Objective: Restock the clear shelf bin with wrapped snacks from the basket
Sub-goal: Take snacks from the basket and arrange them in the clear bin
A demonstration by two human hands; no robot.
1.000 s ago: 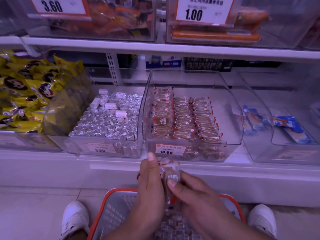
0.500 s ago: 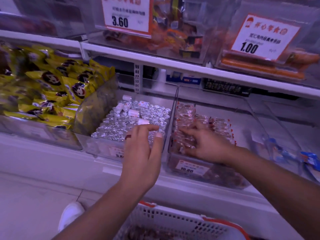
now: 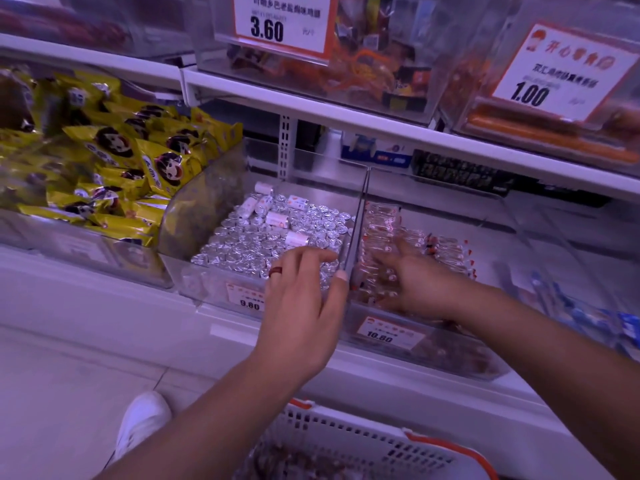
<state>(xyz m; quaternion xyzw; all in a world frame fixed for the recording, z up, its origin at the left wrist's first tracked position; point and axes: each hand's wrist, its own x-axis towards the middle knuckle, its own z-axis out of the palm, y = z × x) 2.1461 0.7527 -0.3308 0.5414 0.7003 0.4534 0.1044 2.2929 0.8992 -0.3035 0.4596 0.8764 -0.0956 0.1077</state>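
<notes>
The clear shelf bin (image 3: 360, 202), tagged 10.80, holds rows of clear-wrapped snacks (image 3: 440, 247) with red ends. My right hand (image 3: 415, 282) reaches into its front left part, with straight fingers lying on the snacks. I cannot see a snack held in it. My left hand (image 3: 304, 299), with a ring on one finger, hovers in front of the neighbouring bin. Its fingers are relaxed and hold nothing, and its thumb tip is near the clear bin's left wall. The white basket (image 3: 363, 441) with an orange rim sits on the floor below, with more wrapped snacks (image 3: 294, 462) inside.
A bin of silver-foil sweets (image 3: 277, 230) stands left of the clear bin, and yellow packets (image 3: 121, 168) lie further left. Blue packets (image 3: 588, 317) sit in the bin at the right. The upper shelf (image 3: 381, 129) overhangs with tagged bins. My white shoe (image 3: 142, 424) is beside the basket.
A second ago both hands held a wrapped snack over the basket. My right hand then carried it into the clear bin and now lies flat there; my left hand rose to the bins.
</notes>
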